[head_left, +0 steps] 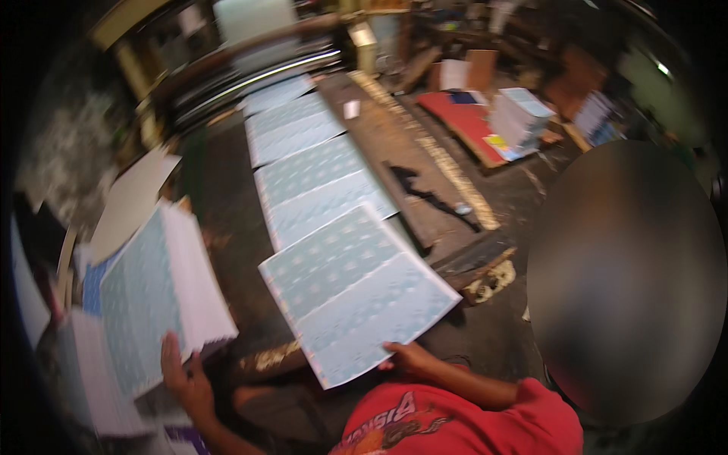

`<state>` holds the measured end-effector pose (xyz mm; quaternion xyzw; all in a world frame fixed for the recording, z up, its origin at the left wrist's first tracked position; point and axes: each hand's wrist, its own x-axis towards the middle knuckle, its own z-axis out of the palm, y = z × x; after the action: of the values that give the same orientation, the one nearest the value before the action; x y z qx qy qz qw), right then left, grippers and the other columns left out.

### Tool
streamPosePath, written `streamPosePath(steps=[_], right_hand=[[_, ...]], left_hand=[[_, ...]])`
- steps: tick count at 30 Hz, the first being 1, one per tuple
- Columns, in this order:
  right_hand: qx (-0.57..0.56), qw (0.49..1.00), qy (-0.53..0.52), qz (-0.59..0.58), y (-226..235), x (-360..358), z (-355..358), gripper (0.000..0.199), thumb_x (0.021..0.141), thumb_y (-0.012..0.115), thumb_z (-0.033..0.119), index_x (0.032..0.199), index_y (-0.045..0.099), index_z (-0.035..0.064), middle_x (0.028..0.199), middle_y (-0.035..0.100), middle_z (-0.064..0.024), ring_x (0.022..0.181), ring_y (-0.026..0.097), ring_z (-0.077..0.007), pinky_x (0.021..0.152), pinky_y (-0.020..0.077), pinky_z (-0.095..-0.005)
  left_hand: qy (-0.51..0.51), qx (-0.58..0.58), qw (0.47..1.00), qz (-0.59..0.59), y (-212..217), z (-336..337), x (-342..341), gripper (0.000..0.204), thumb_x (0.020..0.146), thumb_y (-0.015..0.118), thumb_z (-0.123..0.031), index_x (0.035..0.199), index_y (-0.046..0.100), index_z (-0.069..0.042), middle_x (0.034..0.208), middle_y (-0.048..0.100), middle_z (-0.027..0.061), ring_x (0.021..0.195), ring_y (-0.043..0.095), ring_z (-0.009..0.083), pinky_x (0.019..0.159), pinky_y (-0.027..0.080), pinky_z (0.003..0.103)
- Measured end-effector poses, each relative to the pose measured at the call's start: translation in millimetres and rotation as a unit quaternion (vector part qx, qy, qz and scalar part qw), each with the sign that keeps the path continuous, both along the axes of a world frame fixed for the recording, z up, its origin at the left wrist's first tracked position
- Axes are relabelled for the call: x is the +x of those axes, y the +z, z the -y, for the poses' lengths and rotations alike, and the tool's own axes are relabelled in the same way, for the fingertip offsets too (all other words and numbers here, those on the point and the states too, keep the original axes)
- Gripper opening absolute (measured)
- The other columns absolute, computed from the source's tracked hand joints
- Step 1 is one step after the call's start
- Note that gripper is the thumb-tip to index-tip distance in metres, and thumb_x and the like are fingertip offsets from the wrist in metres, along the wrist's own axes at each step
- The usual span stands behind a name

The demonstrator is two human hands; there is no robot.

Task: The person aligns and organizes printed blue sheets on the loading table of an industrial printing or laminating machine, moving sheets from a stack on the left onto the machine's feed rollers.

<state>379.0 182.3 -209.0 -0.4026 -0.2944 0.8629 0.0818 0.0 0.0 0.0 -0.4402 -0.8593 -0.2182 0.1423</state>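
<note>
Neither of my own hands shows. A person in a red printed shirt (455, 421) crouches close in front of me. The bare arm from the red sleeve ends in a hand (409, 356) gripping the near corner of a pale blue printed sheet (356, 292). A second hand (183, 375), its forearm running off the lower edge beside that shirt, rests on a thick stack of printed sheets (163, 292) at the left. It appears to be the same person's.
More pale blue sheets (311, 171) lie overlapped in a row running away to a printing machine (250, 64). A dark wooden plank (409, 163) runs alongside on the right. Paper bundles (519, 114) and a red board (470, 125) lie on the floor behind.
</note>
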Motion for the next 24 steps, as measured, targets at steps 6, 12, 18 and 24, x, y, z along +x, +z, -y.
streamPosePath(steps=[6, 12, 18, 24], right_hand=[[0.029, 0.999, 0.014, -0.028, 23.4, -38.4, -22.5, 0.042, 0.099, 0.051, 0.031, 0.124, 0.048, -0.003, 0.099, 0.067, -0.0174, 0.079, 0.067, -0.0221, 0.07, 0.052, -0.0295], [-0.007, 1.0, 0.003, -0.019, 23.4, -36.2, -47.5, 0.047, 0.099, 0.052, 0.035, 0.126, 0.047, -0.0025, 0.1, 0.067, -0.0196, 0.077, 0.065, -0.0221, 0.074, 0.0525, -0.0331], [-0.04, 0.998, -0.021, -0.053, 1.4, -57.1, -76.8, 0.053, 0.098, 0.053, 0.041, 0.127, 0.045, -0.0023, 0.096, 0.068, -0.0251, 0.074, 0.064, -0.0231, 0.08, 0.0531, -0.0402], [-0.046, 0.991, -0.104, -0.07, 0.6, -89.3, -100.0, 0.047, 0.098, 0.05, 0.043, 0.123, 0.045, 0.0033, 0.098, 0.067, -0.0205, 0.074, 0.063, -0.0228, 0.08, 0.0524, -0.0417]], left_hand=[[0.041, 0.089, 0.995, -0.033, 13.6, -32.6, -28.3, 0.031, 0.09, 0.068, -0.018, 0.117, 0.067, -0.003, 0.121, 0.067, 0.0135, 0.119, 0.059, 0.0316, 0.101, 0.041, 0.041], [0.033, 0.136, 0.989, 0.039, 8.9, -33.8, -21.9, 0.037, 0.099, 0.056, -0.032, 0.112, 0.069, 0.0, 0.116, 0.069, 0.014, 0.12, 0.059, 0.0291, 0.101, 0.041, 0.04], [0.134, 0.285, 0.938, 0.144, -2.5, -45.0, -20.9, 0.029, 0.101, 0.051, -0.018, 0.102, 0.07, 0.004, 0.099, 0.07, 0.0138, 0.104, 0.063, 0.0254, 0.094, 0.045, 0.035], [0.095, 0.231, 0.967, 0.052, 9.5, -56.1, -19.6, 0.024, 0.095, 0.064, -0.024, 0.1, 0.071, -0.001, 0.095, 0.07, 0.0115, 0.097, 0.063, 0.0239, 0.089, 0.047, 0.034]])
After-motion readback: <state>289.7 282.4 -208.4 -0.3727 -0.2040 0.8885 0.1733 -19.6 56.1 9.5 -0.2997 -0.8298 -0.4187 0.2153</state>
